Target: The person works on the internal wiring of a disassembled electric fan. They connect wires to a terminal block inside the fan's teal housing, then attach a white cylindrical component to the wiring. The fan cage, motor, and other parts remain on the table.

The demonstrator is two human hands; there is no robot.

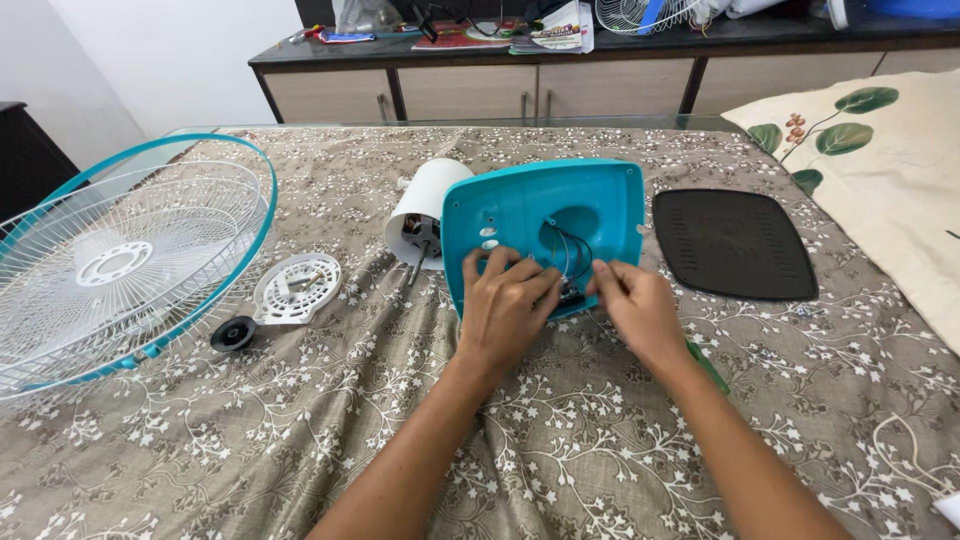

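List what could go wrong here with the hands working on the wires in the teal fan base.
1. Both hands, left hand and right hand, pinch thin black wires in the teal base; pulling might loosen them.
2. The base stands tilted on soft cloth and could tip.

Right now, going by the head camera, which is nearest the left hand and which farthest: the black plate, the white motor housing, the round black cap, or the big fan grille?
From the left hand:
1. White motor housing, just up and left of it.
2. Black plate, off to the right, and round black cap, off to the left: too close to call.
3. Fan grille, far left at the table's edge.
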